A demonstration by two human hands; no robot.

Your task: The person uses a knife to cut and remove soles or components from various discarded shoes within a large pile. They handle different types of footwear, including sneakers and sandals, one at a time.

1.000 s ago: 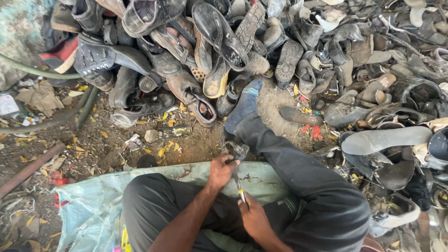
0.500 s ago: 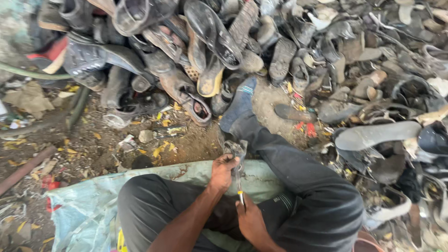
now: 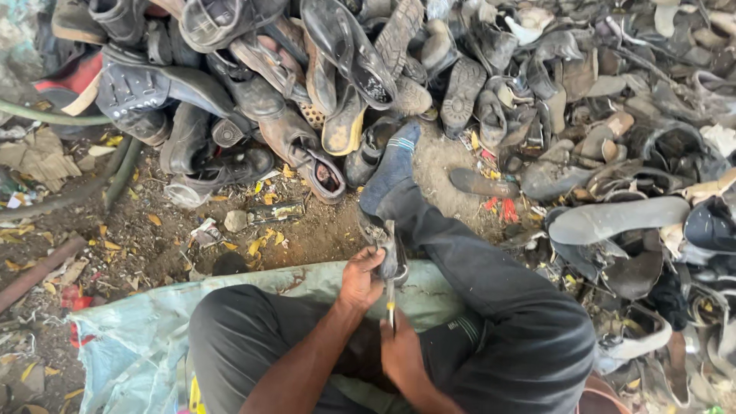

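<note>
- The person sits on a pale blue sack (image 3: 138,337) spread on the dirt floor, one leg stretched out toward a big heap of old shoes (image 3: 429,69).
- The left hand (image 3: 360,280) is closed around a dark piece of shoe (image 3: 392,253), pinning it just above the knees, beside the outstretched leg.
- The right hand (image 3: 400,349) is gripped on a small tool (image 3: 391,310) with a yellowish handle, its tip set against the piece; it looks like a knife or awl, though it is too small to tell for sure.
- The two hands sit close together, one above the other, both clamped tight, neither free.
- How far along: the piece is in hand with the tool on it. I see no clear stack of finished pieces, and the heap ahead and to the right is huge, so most of the pile appears untouched.
- Open room: a bare patch of dirt (image 3: 307,238) lies between the sack and the heap, strewn with yellow scraps and a stone.
- The right side is crowded with soles right up to the leg; a green hose (image 3: 46,116) and a rusty pipe (image 3: 38,268) lie along the left.
</note>
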